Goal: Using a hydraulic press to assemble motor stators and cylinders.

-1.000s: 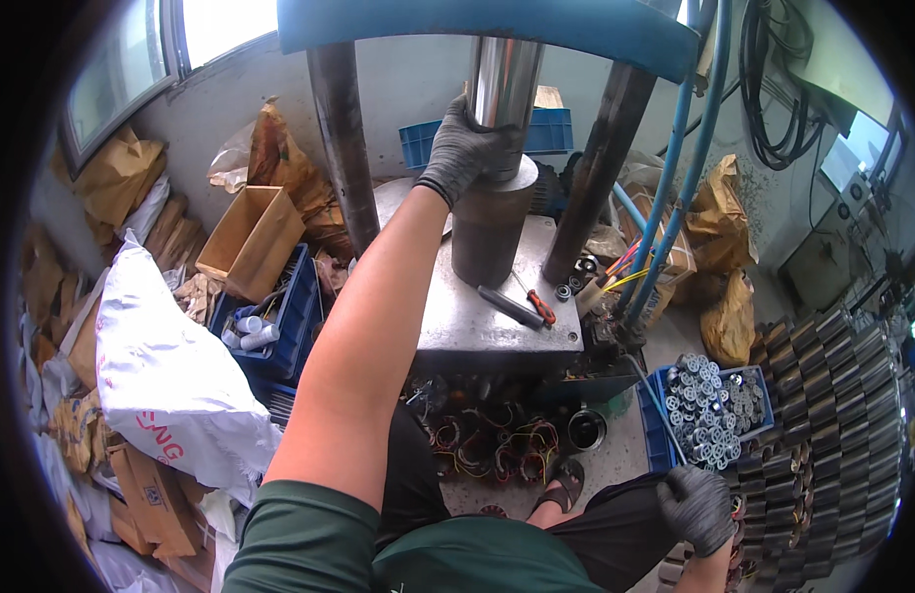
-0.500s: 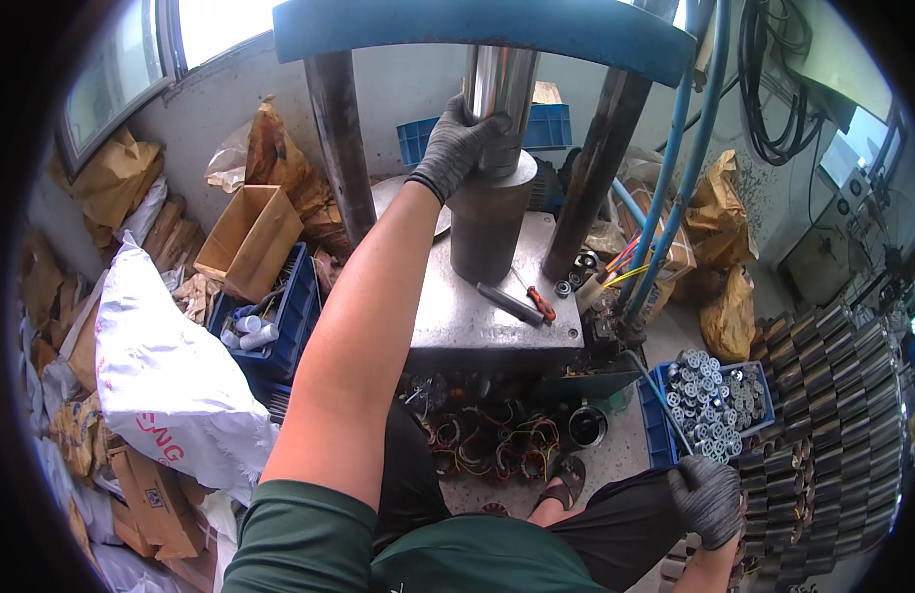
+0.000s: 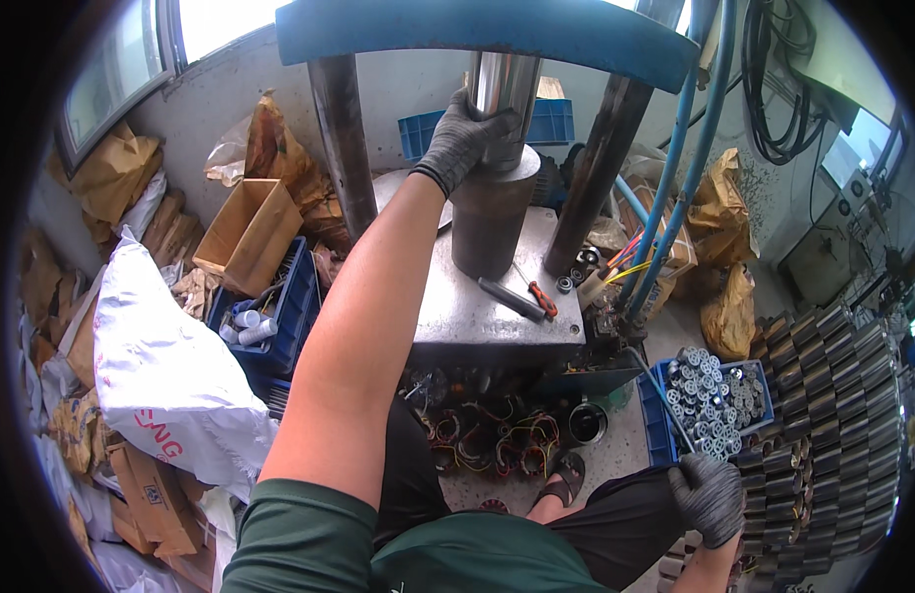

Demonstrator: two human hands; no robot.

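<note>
My left hand [image 3: 464, 140], in a dark grey glove, is closed round the shiny steel shaft [image 3: 505, 84] of a press, its thumb across the front. The shaft's lower end meets the flat top of a thick, dull metal cylinder [image 3: 489, 232], which stands upright on the steel press table [image 3: 437, 306]. In front of that cylinder lie a dark metal bar [image 3: 512, 298] and a screwdriver with an orange-and-black handle [image 3: 543, 299]. At the lower right my gloved right hand [image 3: 707, 499] is closed at the end of a thin metal lever [image 3: 665, 403] that runs up to the press.
Two dark columns [image 3: 341, 148] carry a blue crossbeam [image 3: 487, 30]. Blue hoses [image 3: 683, 158] hang at the right. A blue crate [image 3: 658, 440] of grey round parts stands beside stacked metal sleeves [image 3: 823, 415]. Wired coils [image 3: 497, 440] lie below; a white sack [image 3: 166, 346] is at left.
</note>
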